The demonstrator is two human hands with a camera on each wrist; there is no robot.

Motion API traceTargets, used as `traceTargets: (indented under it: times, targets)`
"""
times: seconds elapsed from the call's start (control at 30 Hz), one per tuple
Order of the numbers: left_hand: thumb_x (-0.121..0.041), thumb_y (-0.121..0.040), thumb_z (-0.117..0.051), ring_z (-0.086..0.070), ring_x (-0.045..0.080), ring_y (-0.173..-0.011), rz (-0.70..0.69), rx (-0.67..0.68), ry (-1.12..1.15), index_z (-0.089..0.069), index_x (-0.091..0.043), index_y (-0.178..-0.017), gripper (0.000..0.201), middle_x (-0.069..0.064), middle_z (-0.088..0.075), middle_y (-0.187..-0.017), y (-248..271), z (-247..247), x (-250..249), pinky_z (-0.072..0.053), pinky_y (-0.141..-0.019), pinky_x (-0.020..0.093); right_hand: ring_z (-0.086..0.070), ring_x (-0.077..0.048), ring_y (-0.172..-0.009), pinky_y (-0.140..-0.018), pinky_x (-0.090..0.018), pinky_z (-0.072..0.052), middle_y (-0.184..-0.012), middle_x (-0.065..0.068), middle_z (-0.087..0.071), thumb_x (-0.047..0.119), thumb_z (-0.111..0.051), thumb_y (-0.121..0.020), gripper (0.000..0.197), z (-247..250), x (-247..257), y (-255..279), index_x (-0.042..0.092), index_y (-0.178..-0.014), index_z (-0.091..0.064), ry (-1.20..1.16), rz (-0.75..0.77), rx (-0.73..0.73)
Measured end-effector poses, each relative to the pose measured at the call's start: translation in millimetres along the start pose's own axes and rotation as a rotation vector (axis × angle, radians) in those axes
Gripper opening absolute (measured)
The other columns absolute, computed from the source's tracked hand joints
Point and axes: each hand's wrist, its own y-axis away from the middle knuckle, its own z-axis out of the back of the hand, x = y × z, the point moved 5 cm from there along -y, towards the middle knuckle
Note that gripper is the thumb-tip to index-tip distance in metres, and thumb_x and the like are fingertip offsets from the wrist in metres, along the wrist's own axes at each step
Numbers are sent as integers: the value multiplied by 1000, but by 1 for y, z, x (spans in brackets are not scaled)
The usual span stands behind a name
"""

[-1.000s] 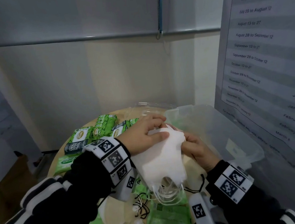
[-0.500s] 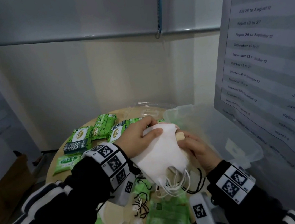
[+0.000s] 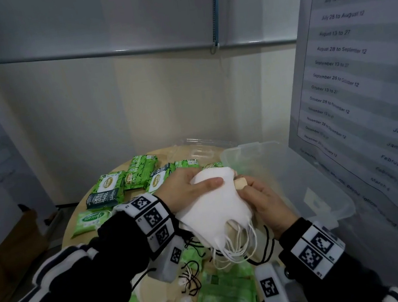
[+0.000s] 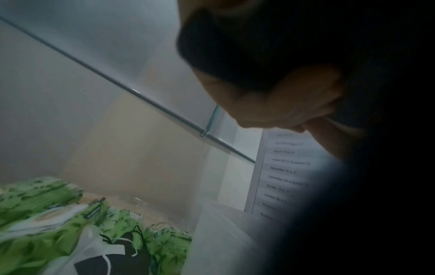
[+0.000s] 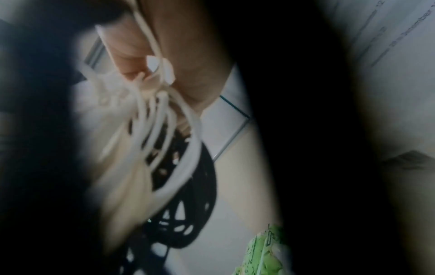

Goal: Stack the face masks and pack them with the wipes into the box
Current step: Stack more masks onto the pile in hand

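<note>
1. The stack of white face masks (image 3: pixel 212 207) is held above the desk (image 3: pixel 77 231), between the two hands and just beside the near wall of the clear box (image 3: pixel 322 181). Its ear loops (image 3: pixel 234 246) hang down in a bunch at the lower end.
2. Compared with a second ago, the stack is seen tilted further, its upper edge turned toward the box; the bundle is drawn tighter.
3. The left hand (image 3: pixel 187 190) is closed over the top of the stack, the thumb laid flat across the upper face and the fingers curled behind it.
4. The right hand (image 3: pixel 262 203) is closed on the stack's right edge; a bandaged fingertip now shows above that edge, where half a second ago it was only just emerging. In the right wrist view the white loops are seen running past the fingers (image 5: pixel 132 55).
5. The change is judged to be a squaring-up of the stack, not yet a transfer: nothing of the stack is inside the box.
6. Loose masks (image 3: pixel 158 296) with black loops lie on the near desk, so the stacking is judged incomplete.
7. Green wipes packs (image 3: pixel 111 184) lie across the far and near desk, none visibly moved. Whether anything lies in the box cannot be told through its cloudy wall.
8. A clear lid (image 3: pixel 200 148) lies behind the box.
</note>
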Motion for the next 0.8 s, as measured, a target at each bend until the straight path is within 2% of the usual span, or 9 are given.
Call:
traceTargets:
  times: [0.1, 0.17, 0.27, 0.37, 0.43, 0.57, 0.63, 0.7, 0.8]
  targets:
    - [-57, -65, -72, -68, 19, -71, 48, -134, 97, -67, -14, -90, 49, 2, -72, -81, -2, 14, 5, -53, -65, 29, -57, -9, -57, -54, -22, -46, -63, 5, -64, 13, -51, -76, 8, 13, 0, -4, 9, -77, -58, 25, 5, -131]
    - [-46, -77, -71, -65, 19, -72, 41, -264, 112, -66, -13, -91, 36, 3, -70, -82, -2, 27, 5, -51, -65, 25, -61, -12, -62, -58, -24, -50, -68, 0, -68, 12, -51, -80, 13, 29, 2, -7, 2, -82, -59, 5, 46, -266]
    - [-35, -85, -64, -60, 17, -72, 43, -427, 125, -64, -17, -85, 18, -3, -65, -76, -1, 48, 8, -47, -66, 26, -61, -10, -56, -56, -25, -50, -62, 2, -66, 4, -49, -90, 14, 51, 6, -6, 5, -81, -58, -58, 81, -427]
    - [-38, -87, -62, -62, 21, -81, 80, -457, 73, -65, -14, -97, 26, 3, -67, -86, -1, 60, 15, -47, -74, 30, -51, -9, -50, -47, -20, -44, -54, 3, -54, 8, -59, -77, 13, 60, 15, -2, 10, -69, -50, -55, 92, -481]
    - [-37, -88, -60, -61, 23, -89, 95, -443, 25, -63, -11, -107, 32, 5, -66, -97, -2, 62, 18, -47, -80, 32, -42, -9, -47, -43, -19, -36, -51, 5, -43, 3, -55, -81, 28, 62, 16, -3, 15, -63, -39, -34, 83, -501]
    - [-33, -88, -60, -60, 23, -93, 78, -364, -53, -61, -10, -112, 33, 5, -64, -101, -1, 54, 18, -45, -80, 29, -46, -13, -50, -42, -18, -39, -57, -1, -51, -4, -45, -89, 30, 44, 15, -4, 18, -70, -43, -50, -16, -387]
    - [-32, -87, -63, -61, 19, -87, 48, -290, -74, -63, -11, -105, 28, 4, -65, -96, 0, 45, 14, -46, -72, 23, -57, -11, -48, -43, -20, -46, -56, 1, -63, -8, -50, -87, 24, 23, 18, -2, 15, -84, -50, -91, -33, -235]
    - [-31, -85, -66, -59, 10, -75, 12, -220, -88, -63, -16, -97, 19, -4, -64, -85, 2, 33, 9, -43, -62, 12, -65, -12, -55, -50, -23, -52, -66, -3, -70, -12, -57, -81, 31, 1, 19, -2, 12, -101, -52, -108, -39, -89]
    - [-24, -81, -71, -58, 7, -72, -25, -131, -18, -65, -18, -94, 16, -4, -65, -80, 2, 16, 6, -47, -68, 22, -67, -14, -63, -59, -24, -54, -73, -7, -71, -11, -67, -74, 42, -17, 18, -6, 13, -106, -56, -2, -13, -80]
